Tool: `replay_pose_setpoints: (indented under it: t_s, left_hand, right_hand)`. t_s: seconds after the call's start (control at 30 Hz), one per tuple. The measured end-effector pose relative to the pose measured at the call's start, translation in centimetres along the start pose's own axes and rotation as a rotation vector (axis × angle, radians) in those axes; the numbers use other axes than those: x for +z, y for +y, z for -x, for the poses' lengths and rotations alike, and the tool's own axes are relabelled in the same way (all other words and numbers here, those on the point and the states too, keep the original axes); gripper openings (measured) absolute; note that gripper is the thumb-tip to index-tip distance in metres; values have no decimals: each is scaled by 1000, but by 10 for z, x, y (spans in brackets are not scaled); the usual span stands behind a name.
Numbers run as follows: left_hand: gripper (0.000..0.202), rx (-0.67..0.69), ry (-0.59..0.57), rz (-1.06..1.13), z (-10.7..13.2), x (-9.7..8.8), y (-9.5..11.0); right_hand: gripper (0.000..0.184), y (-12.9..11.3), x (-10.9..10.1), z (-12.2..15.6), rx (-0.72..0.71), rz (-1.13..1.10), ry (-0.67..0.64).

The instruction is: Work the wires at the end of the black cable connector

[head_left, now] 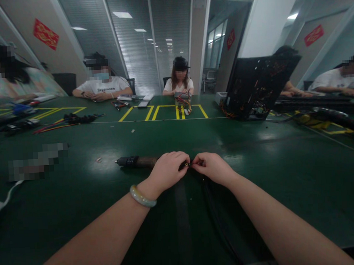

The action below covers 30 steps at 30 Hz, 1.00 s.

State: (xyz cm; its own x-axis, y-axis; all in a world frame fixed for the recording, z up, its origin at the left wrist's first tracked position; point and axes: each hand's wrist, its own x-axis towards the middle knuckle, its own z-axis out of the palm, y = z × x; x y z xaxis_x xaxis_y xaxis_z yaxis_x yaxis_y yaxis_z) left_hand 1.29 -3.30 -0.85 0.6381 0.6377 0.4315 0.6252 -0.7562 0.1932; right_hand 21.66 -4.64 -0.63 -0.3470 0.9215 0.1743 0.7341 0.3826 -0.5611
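Observation:
An electric screwdriver, a dark brown cylinder with a black nose, lies sideways on the green table with its bit pointing left. My left hand is closed around its rear end. Just beyond those fingers a small dark end with a gold-coloured spot shows. Facing it, my right hand has its fingertips pinched together at the head of a black cable. The fingers mostly hide what they pinch, and the two hands almost touch. From beneath my right hand the cable runs down to the table's near edge.
A black computer case stands at the back right. Bundled cables lie at the left, with a pale blurred object nearer. A power supply with coloured wires sits before a co-worker. Yellow tape lines mark the far side.

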Motion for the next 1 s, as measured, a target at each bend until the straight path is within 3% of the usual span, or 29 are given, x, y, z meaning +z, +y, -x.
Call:
replay_pose_setpoints:
  t_s: [1.0]
  left_hand:
    - [15,-14,-2,10,1,-2,2]
  right_hand:
    - [8,-1,0,0,25,-38,-21]
